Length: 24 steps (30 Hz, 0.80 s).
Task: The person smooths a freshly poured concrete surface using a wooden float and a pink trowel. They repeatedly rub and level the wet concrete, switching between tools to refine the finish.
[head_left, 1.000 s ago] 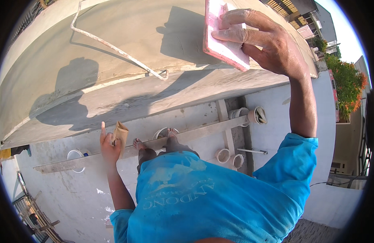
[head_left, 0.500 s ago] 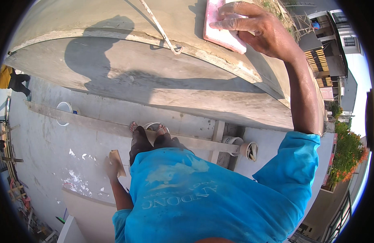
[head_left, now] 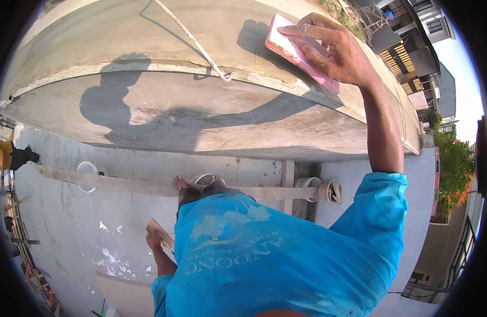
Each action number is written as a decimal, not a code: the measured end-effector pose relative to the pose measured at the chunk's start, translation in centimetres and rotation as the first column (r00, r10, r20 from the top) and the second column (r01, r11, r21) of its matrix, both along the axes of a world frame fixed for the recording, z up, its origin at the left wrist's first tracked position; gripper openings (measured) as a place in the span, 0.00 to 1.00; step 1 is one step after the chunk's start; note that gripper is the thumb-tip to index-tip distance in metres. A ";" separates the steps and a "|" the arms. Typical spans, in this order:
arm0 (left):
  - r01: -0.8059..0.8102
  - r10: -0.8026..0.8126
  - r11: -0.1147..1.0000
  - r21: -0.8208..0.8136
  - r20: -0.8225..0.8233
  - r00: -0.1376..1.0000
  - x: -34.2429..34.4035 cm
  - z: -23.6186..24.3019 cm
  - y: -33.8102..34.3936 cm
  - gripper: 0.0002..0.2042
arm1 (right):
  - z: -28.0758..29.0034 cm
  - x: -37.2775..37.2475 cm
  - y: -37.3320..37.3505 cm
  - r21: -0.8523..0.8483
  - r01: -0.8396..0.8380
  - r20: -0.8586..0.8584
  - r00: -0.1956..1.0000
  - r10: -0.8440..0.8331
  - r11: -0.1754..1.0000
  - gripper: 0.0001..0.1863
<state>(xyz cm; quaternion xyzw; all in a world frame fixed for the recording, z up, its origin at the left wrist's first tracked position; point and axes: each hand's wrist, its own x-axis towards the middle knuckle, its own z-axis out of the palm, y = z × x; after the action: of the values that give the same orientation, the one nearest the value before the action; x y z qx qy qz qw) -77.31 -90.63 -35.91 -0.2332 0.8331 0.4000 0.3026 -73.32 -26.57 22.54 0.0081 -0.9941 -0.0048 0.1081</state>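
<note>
My right hand (head_left: 336,53), at the upper right, grips a pink and white block-shaped plastering float (head_left: 302,57) with thumb and fingers. The float is tilted over the smooth, damp-looking grey plaster (head_left: 201,26) near its edge. Its shadow lies on the plaster to the left, so part of it seems raised; whether any edge touches, I cannot tell. Low at the left, beside my body, my left hand (head_left: 153,239) is closed on a thin flat brown board (head_left: 161,233). Part of that board is hidden behind my shirt.
A bent metal rod (head_left: 193,42) sticks out over the plaster's edge. My bare feet are at a narrow plank (head_left: 132,185) high above the ground. White buckets (head_left: 86,177) stand below. Another person in yellow (head_left: 0,155) is at the far left. Houses and a bush (head_left: 454,166) lie right.
The float in my right hand has turned and tilted, its shadow now showing beside it. My left hand has turned the brown board to a slant. The whole view has shifted slightly.
</note>
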 end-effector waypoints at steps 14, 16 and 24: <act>0.041 -0.024 0.988 0.146 -0.113 0.993 -6.3 1.6 3.1 0.18 | 2.0 3.5 -2.6 -0.216 0.084 -0.108 0.988 -0.110 0.973 0.19; 0.058 -0.057 0.997 0.045 -0.028 0.998 -5.7 3.0 3.3 0.19 | 0.6 5.5 -4.8 -0.480 -0.056 -0.280 0.955 -0.093 0.875 0.23; 0.253 -0.143 0.925 0.284 -0.356 0.924 -10.1 3.3 6.2 0.16 | -12.5 3.5 -15.3 -0.715 -0.165 -0.327 0.938 -0.117 0.679 0.31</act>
<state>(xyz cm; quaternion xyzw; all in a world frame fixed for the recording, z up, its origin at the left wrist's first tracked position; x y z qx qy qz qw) -87.46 -84.46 -32.61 -0.0237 0.8139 0.5316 0.2331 -69.85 -41.88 10.06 -0.0237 -0.8766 0.3937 0.2757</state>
